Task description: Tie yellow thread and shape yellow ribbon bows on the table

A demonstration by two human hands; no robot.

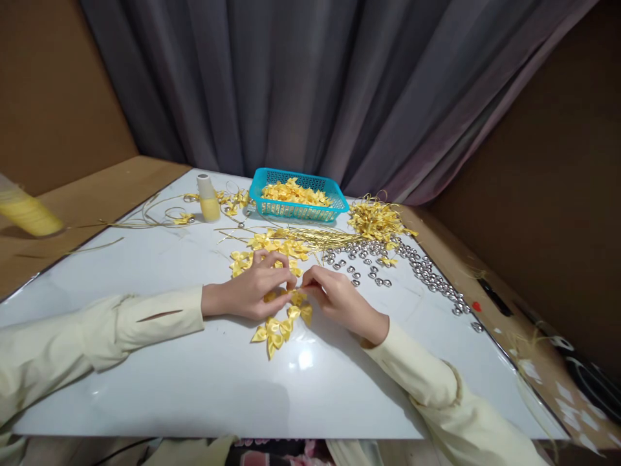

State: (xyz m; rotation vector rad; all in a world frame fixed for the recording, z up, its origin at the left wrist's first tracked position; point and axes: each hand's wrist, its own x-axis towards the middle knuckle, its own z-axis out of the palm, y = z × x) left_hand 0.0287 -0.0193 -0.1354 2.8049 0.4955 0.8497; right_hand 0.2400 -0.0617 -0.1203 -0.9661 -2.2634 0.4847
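Observation:
My left hand [259,286] and my right hand [342,299] meet over the middle of the white table, fingertips almost touching. Both are closed in a pinch. Whatever lies between the fingertips is too small and too covered to make out. Yellow satin ribbon flowers [275,333] lie on the table just below the fingers, some partly hidden by my left hand. More ribbon flowers [276,243] are spread beyond the hands. A bundle of thin gold cords [325,238] lies behind my right hand, beside scattered silver metal pieces [378,279].
A blue basket [299,213] of yellow ribbon flowers stands at the back. Left of it is a spool of yellow thread [208,199]; another yellow spool [30,210] is at the far left. A heap of corded flowers [376,219] sits right. Black-handled scissors [589,382] lie at the right edge.

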